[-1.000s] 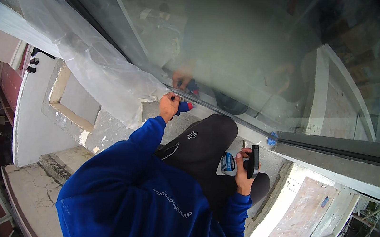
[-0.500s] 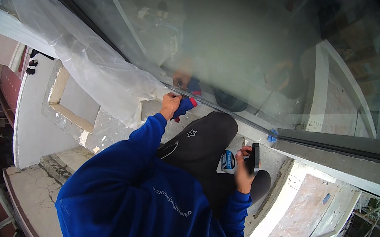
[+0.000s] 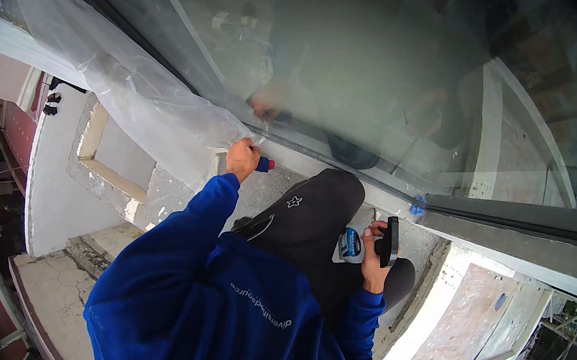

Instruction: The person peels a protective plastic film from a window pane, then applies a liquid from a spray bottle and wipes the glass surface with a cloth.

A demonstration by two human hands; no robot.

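Observation:
Low at the window, my left hand [image 3: 242, 158] is closed in a fist. A dark blue thing with a red end [image 3: 265, 165] sticks out on its right side; most of it is hidden by the fingers. A pale thin piece [image 3: 259, 141] shows at the fingertips, near the bottom of the glass. Over my bent leg, my right hand [image 3: 374, 260] has curled fingers against a black block-shaped thing [image 3: 389, 242], whose kind I cannot make out. Just left of these fingers is a small tub with a blue label [image 3: 350, 244]; whether they touch it I cannot tell.
A large reflective window pane [image 3: 376, 68] rises in front, its dark frame [image 3: 509, 218] running along the sill. Clear plastic sheeting [image 3: 130, 108] drapes at left. Blue crumpled material [image 3: 418, 206] sits at the frame. A pale wall panel [image 3: 459, 326] stands at right.
My left hand has moved slightly left and down. The blue-and-red thing shows less of itself beside the fist. My right hand has stayed nearly in place.

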